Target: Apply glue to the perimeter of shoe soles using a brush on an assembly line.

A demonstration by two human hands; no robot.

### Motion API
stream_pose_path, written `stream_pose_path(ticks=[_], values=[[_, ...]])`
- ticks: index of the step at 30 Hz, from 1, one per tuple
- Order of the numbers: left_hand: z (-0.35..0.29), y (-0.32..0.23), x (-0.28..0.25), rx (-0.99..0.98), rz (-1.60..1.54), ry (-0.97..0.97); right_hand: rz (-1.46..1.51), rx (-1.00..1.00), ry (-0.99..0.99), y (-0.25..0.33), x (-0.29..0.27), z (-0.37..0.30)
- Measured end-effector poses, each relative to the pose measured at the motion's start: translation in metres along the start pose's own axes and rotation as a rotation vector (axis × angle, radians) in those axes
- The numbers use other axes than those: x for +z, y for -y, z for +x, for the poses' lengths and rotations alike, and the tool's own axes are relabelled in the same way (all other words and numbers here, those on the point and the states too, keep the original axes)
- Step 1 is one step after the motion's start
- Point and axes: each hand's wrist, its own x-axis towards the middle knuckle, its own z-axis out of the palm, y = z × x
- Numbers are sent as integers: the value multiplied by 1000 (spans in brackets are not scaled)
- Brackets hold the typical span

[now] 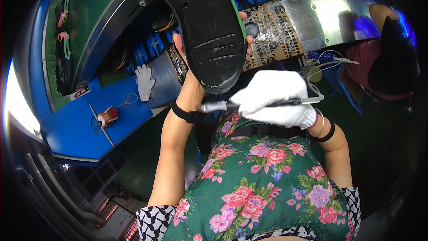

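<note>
My bare left hand (180, 48) is closed round a black shoe sole (216, 53) from beneath, its thumb at the left edge and fingertips at the right. The sole is tilted up toward me, with round holes at its far end, grooves and wet-looking shine near its close end, and a green right edge. Just below and to the right, my right hand (278, 98) in a white knitted glove is closed on a slim brush-like tool (215, 106). Its pale tip is blurred and points left, apart from the sole. The tool's pale rear end sticks out past the glove.
Beyond my hands curves a metal conveyor edge (330, 18), partly wrapped in printed tape (274, 31), with blue racks behind. On the left, a blue table (76, 129) bears a red container (108, 116) and stick; a white glove (144, 82) lies nearby. Another person's maroon sleeve (363, 62) is at right.
</note>
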Motion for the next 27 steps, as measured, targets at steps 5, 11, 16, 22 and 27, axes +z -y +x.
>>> stream_pose_path(ticks=[5,11,16,22,27], values=[[5,-1,14,-10,31,-105,-450,-190,-81,-3,-15,7],[7,-12,-3,-49,120,-241,-443,-290,90,0,2,-6],[-2,-17,-13,-105,278,-396,-269,-129,13,6,-15,4],[9,-31,13,-122,85,-399,-552,-283,222,2,-13,-7],[3,-33,9,-168,-41,-167,-435,-288,264,11,-21,2]])
